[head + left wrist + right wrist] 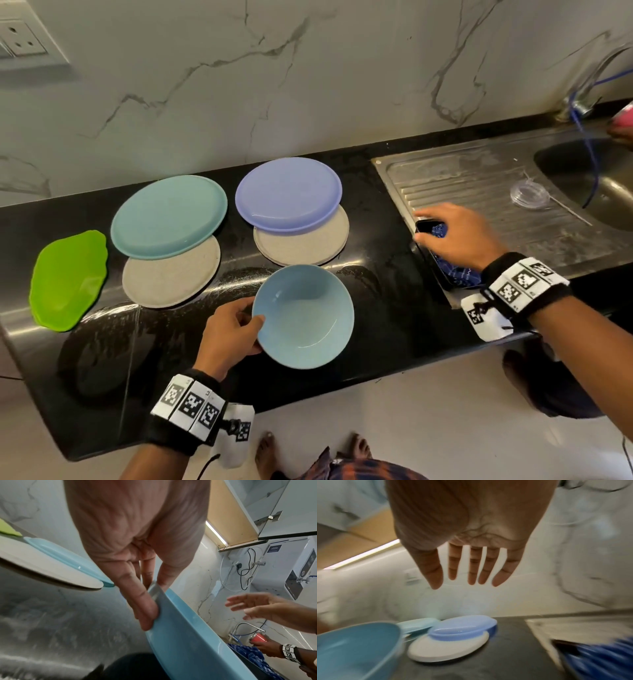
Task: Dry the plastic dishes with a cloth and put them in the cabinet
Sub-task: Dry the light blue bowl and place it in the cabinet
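Note:
A light blue plastic bowl (305,317) sits at the front of the black counter (387,308). My left hand (251,325) pinches its left rim, thumb inside; in the left wrist view the fingers (147,609) clamp the bowl's edge (188,628). My right hand (431,226) hovers with straight, spread fingers over a blue patterned cloth (459,275) lying in a black tray (433,263). The right wrist view shows this hand (465,584) holding nothing, the cloth (599,658) blurred below it.
A teal plate (168,216) and a lilac plate (287,195) each rest on a grey plate. A green leaf-shaped dish (68,281) lies far left. Steel draining board (479,185), sink (589,178) and tap sit right. Another person's hand holds a red cup (258,637). An overhead cabinet (240,513) stands open.

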`<move>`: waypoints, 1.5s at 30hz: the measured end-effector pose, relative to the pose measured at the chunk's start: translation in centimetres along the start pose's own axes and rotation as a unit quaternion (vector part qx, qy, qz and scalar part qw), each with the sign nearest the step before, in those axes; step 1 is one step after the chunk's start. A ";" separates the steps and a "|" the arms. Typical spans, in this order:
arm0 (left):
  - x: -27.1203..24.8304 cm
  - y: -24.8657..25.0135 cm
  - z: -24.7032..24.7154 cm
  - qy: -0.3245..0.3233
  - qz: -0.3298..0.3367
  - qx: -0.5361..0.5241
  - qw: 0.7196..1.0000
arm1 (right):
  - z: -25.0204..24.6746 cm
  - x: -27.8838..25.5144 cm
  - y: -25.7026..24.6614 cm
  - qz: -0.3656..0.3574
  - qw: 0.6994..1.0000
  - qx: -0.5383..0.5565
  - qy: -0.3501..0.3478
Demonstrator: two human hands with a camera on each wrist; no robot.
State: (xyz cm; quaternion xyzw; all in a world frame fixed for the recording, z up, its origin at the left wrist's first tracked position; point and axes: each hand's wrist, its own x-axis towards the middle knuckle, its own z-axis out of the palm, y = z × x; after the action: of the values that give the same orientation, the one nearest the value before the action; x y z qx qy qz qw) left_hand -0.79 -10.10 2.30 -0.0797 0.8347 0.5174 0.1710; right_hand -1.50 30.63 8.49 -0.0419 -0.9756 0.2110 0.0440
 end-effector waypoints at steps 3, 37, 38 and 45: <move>0.1 0.8 -0.9 0.012 0.019 0.004 1.000 | 0.3 -1.3 -5.5 -0.182 0.981 0.000 -0.065; -4.9 28.4 -36.8 0.449 0.527 0.232 0.684 | -30.0 0.8 -39.0 -0.563 0.775 0.216 0.189; -4.4 29.4 -37.5 0.463 0.539 0.235 0.663 | -31.4 1.1 -39.7 -0.563 0.772 0.221 0.196; -0.4 34.8 -38.1 0.472 0.568 0.245 0.628 | -38.3 7.8 -43.8 -0.496 0.821 0.103 0.265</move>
State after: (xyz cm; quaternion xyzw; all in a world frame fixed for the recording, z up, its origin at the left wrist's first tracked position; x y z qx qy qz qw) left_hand -18.98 -28.35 47.03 0.2217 0.7772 0.1803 -0.5606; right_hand -8.02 7.25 61.98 0.3983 -0.7881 0.2404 0.4031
